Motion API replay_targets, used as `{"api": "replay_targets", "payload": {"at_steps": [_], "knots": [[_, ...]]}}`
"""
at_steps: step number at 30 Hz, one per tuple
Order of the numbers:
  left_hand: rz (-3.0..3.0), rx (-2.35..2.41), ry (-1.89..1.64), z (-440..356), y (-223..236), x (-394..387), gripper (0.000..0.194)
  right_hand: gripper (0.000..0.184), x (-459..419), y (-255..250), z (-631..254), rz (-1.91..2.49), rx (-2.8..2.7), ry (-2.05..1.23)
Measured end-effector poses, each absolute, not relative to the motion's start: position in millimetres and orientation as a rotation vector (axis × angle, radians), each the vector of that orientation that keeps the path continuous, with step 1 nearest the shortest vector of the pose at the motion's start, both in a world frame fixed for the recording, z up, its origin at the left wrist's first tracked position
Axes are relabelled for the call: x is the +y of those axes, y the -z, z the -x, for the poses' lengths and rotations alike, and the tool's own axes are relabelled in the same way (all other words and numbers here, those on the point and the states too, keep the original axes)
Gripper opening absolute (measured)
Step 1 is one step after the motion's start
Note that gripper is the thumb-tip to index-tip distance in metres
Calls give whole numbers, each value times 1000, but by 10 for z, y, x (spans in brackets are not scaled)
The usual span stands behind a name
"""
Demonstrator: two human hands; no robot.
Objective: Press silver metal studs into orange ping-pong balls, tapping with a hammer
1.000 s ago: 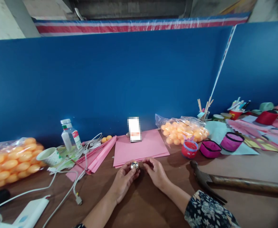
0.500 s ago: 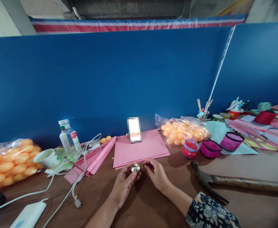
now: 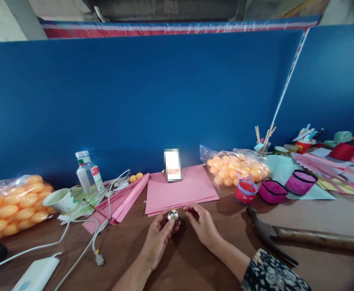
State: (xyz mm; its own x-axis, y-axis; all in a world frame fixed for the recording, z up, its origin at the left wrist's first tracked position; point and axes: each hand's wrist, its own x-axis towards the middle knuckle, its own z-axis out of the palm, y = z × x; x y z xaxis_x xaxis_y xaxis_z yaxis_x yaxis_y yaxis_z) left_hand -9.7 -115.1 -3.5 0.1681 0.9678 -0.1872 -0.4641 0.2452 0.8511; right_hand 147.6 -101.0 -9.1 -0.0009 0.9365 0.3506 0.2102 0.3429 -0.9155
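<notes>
A small shiny silver ball [image 3: 173,215] sits between the thumb and fingers of my left hand [image 3: 157,239], over the brown tabletop. My right hand [image 3: 204,227] is just to the right, apart from the ball, with thumb and fingertips pinched together. Anything in that pinch is too small to make out. Beyond both hands lie flat sheets of pink paper [image 3: 181,194]. To the right of my right hand rests a claw hammer [image 3: 269,230] with a wooden handle.
Bags of orange balls lie on the left [image 3: 16,208] and back right [image 3: 235,167]. A clear bottle [image 3: 87,173], paper cup [image 3: 60,202], white cable [image 3: 93,238] and power bank [image 3: 37,275] occupy the left. Magenta rings [image 3: 273,193] stand near the hammer. A blue partition [image 3: 152,93] closes the back.
The view has shifted slightly, so things on the right appear farther right. Both hands keep nearly the same pose, the silver ball still in my left hand.
</notes>
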Motion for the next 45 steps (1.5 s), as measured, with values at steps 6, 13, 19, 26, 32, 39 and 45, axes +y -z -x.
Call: {"api": "replay_targets", "payload": {"at_steps": [6, 13, 19, 26, 32, 39, 45], "knots": [[-740, 849, -1154, 108, 69, -1145, 43, 10, -1016, 81, -1478, 1113, -1491, -822], [-742, 856, -1160, 105, 66, -1147, 42, 11, -1011, 100, -1483, 1129, -1505, -794], [-749, 855, -1163, 104, 45, -1152, 41, 10, -1032, 91, -1481, 1118, -1522, -797], [-749, 861, -1162, 97, 39, -1152, 42, 9, -1020, 122, -1474, 1130, -1544, -812], [-764, 855, -1154, 100, 47, -1154, 42, 11, -1027, 126, -1473, 1128, -1555, -826], [-764, 860, -1158, 96, 41, -1161, 42, 10, -1015, 122, -1485, 1125, -1540, -826], [-764, 859, -1164, 101, 57, -1142, 41, 12, -1036, 69, -1490, 1137, -1541, -831]]}}
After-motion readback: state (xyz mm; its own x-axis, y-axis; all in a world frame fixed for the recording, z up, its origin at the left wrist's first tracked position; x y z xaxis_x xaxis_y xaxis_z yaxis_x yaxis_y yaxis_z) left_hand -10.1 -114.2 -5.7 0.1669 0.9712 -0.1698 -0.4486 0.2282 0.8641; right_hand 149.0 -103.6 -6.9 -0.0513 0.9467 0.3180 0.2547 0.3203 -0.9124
